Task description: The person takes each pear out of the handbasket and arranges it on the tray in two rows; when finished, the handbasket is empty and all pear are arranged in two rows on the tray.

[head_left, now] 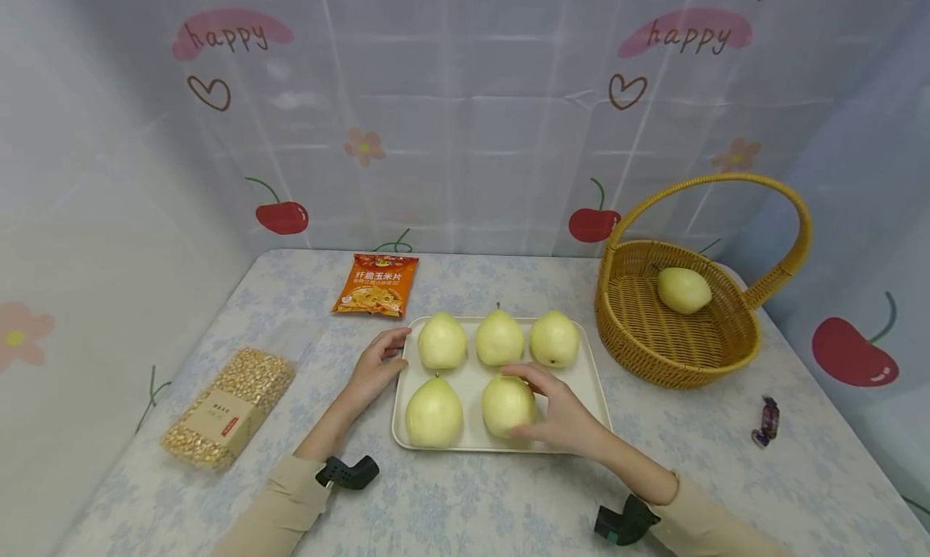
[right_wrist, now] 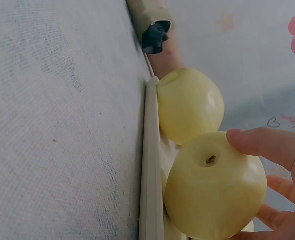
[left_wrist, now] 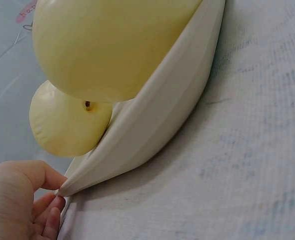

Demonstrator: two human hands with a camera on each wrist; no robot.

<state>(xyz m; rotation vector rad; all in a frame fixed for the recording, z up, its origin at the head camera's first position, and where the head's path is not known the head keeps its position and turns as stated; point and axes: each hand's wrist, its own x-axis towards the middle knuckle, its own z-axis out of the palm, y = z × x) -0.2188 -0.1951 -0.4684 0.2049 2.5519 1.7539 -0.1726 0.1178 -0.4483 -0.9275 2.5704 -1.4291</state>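
Note:
On the off-white tray [head_left: 465,439] stand several pale yellow-green pears, three in the back row and two in front. My right hand [head_left: 563,412] grips the front right pear [head_left: 504,412], thumb on its near side and fingers over the far side. In the right wrist view that pear [right_wrist: 207,195] sits against the tray rim, thumb pressing near its hollow end. With my left hand [head_left: 374,371] I hold the tray's left edge. The left wrist view shows the left hand [left_wrist: 17,200] pinching the tray rim [left_wrist: 142,130] below two pears.
A wicker basket [head_left: 672,375] with a tall handle stands at the back right, one pear [head_left: 684,290] inside. An orange snack bag [head_left: 376,285] lies behind the tray. Packed corn kernels [head_left: 228,408] lie at left, a purple-wrapped candy [head_left: 767,421] at right.

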